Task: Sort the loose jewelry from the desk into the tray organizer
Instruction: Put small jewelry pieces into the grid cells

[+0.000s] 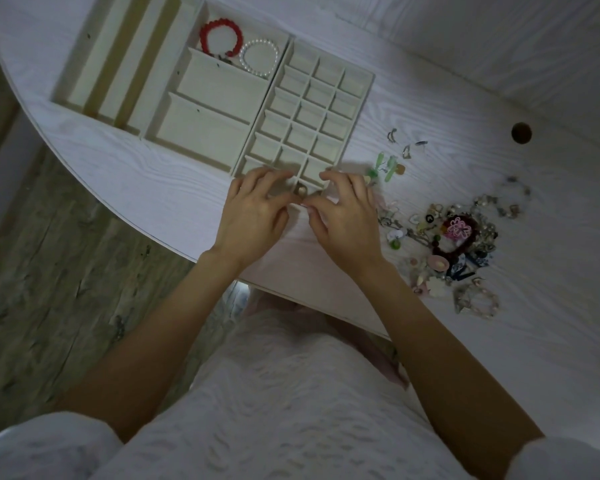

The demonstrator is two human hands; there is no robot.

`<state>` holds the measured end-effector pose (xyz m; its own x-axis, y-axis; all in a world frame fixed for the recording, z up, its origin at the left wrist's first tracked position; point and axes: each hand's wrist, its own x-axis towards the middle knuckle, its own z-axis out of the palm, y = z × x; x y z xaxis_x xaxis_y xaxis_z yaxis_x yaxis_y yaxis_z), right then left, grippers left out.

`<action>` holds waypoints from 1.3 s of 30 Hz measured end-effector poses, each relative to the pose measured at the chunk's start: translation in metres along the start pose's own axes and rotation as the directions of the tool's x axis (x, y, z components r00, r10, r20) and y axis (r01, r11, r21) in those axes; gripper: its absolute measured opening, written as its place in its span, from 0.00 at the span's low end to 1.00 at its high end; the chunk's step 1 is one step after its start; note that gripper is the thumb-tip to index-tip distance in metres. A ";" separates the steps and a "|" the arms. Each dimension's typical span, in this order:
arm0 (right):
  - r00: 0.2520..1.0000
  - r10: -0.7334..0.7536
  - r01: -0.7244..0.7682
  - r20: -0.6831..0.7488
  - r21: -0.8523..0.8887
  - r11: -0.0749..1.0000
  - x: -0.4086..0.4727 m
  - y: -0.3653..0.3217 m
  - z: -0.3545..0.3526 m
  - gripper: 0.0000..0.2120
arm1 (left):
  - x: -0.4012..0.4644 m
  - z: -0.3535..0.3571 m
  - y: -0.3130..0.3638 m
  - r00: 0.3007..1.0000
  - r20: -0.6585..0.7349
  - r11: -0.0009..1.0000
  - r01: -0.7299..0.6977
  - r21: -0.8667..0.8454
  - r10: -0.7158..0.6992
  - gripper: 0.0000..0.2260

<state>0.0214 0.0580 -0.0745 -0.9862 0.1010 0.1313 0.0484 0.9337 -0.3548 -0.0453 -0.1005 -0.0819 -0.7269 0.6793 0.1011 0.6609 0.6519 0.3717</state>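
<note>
Both hands are seen at the near edge of the white desk (499,358), close together over the near end of the grid tray (321,109) with many small compartments. The left hand (253,209) and the right hand (343,216) have curled fingers that meet around a small piece of jewelry (300,192), which is held just above or inside a near compartment; it cannot be told which, and the piece is too small to be named more exactly. It seems to be pinched by fingertips of both hands. Beside the grid tray, toward the left edge of the desk, a tray with three wide compartments (208,109) is placed, and in its far compartment a red bead bracelet (219,38) and a white pearl bracelet (258,57) are lying, touching each other. Further left a third tray with long narrow slots (118,64) is seen. On the right side of the desk a pile of loose jewelry (458,244) is spread, with a few small green and silver pieces (392,164) lying apart between the pile and the grid tray. A round hole (521,133) is visible in the desk near its far edge.
</note>
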 end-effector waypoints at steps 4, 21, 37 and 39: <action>1.000 0.027 -0.027 -0.008 0.014 1.000 -0.004 -0.001 0.008 0.05 | -0.004 0.006 -0.003 0.999 -0.043 1.000 -0.010 -0.019 0.009 0.14; 0.947 -0.086 0.052 0.311 0.117 0.992 0.041 0.018 -0.008 0.06 | -0.002 0.009 -0.006 0.990 -0.127 0.996 0.053 -0.066 -0.062 0.07; 0.920 -0.168 0.211 0.353 -0.088 0.974 0.059 0.000 -0.021 0.02 | 0.000 0.008 -0.009 0.986 -0.145 0.994 0.064 -0.093 -0.077 0.09; 0.950 -0.085 0.111 0.300 -0.072 0.991 0.052 0.005 -0.023 0.02 | 0.000 0.008 -0.009 0.986 -0.144 0.994 0.072 -0.087 -0.084 0.09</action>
<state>-0.0256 0.0754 -0.0477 -0.9887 -0.0862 -0.1224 -0.0505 0.9615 -0.2700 -0.0497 -0.1037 -0.0926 -0.7993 0.5661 0.2015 0.5879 0.6673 0.4572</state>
